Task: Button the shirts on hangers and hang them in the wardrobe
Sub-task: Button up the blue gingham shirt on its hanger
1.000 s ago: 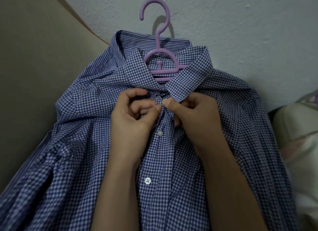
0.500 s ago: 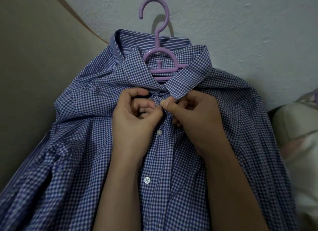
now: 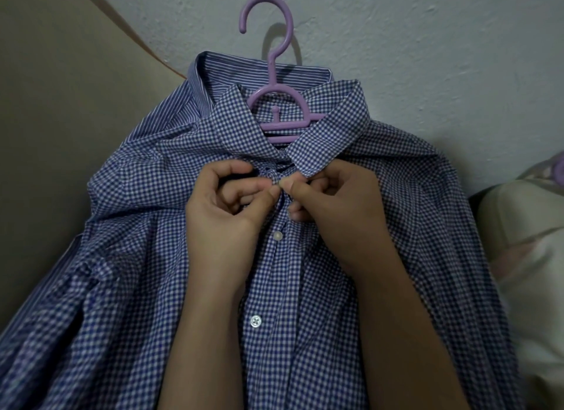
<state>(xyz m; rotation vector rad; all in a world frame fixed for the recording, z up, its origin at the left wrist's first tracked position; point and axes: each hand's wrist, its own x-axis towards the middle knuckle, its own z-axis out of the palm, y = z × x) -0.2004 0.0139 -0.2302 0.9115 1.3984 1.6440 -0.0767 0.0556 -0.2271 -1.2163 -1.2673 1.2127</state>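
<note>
A blue-and-white checked shirt (image 3: pixel 351 287) lies on a purple plastic hanger (image 3: pixel 276 74), on top of a blue striped shirt (image 3: pixel 232 77) of which only the collar and left shoulder show. My left hand (image 3: pixel 225 214) and my right hand (image 3: pixel 332 208) meet just under the checked collar. Both pinch the placket edges at the top button, thumbs touching. Two white buttons (image 3: pixel 277 235) lower on the placket are fastened. The top button itself is hidden by my fingers.
The shirts rest against a pale textured wall (image 3: pixel 427 58). A beige panel (image 3: pixel 61 119) rises on the left. White and pink bedding (image 3: pixel 525 257) lies at the right edge, with a bit of another purple hanger (image 3: pixel 560 170) above it.
Both hands stayed at the collar. The thumbs drew closer together and shifted slightly up on the placket.
</note>
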